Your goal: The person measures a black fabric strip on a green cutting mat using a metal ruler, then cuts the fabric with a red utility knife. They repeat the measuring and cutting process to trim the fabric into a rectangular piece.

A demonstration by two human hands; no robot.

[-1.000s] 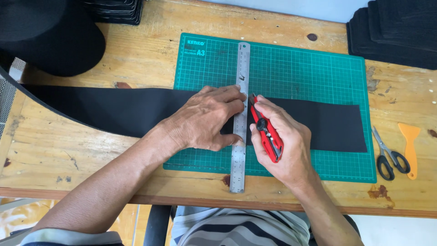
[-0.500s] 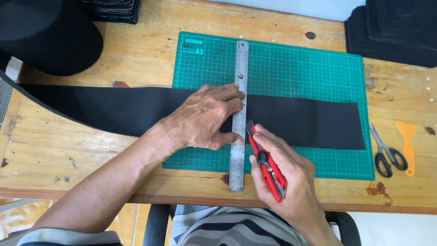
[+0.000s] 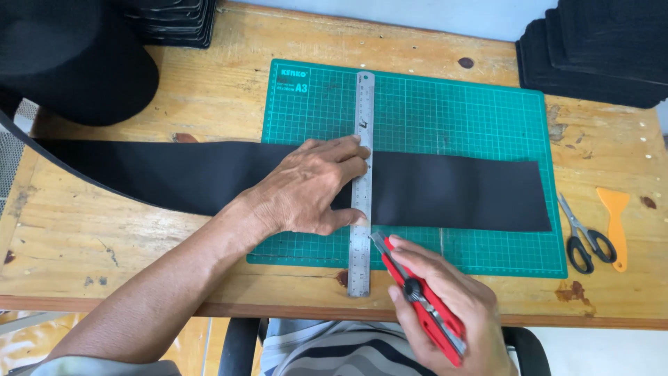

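My left hand (image 3: 309, 188) lies flat on a long black fabric strip (image 3: 459, 191) and presses a steel ruler (image 3: 362, 125) that crosses the strip upright on a green cutting mat (image 3: 452, 104). My right hand (image 3: 452, 313) grips a red utility knife (image 3: 417, 299) near the table's front edge. The knife's blade tip sits just right of the ruler's lower end, below the strip.
Black-handled scissors (image 3: 584, 233) and an orange scraper (image 3: 616, 223) lie right of the mat. Stacks of black pieces (image 3: 598, 49) sit at the back right. A large black roll (image 3: 69, 63) and another dark stack (image 3: 170, 21) fill the back left of the wooden table (image 3: 209, 90).
My right hand has drawn the knife down along the ruler, from over the black strip to below it near the table's front edge. My left hand stays on the ruler.
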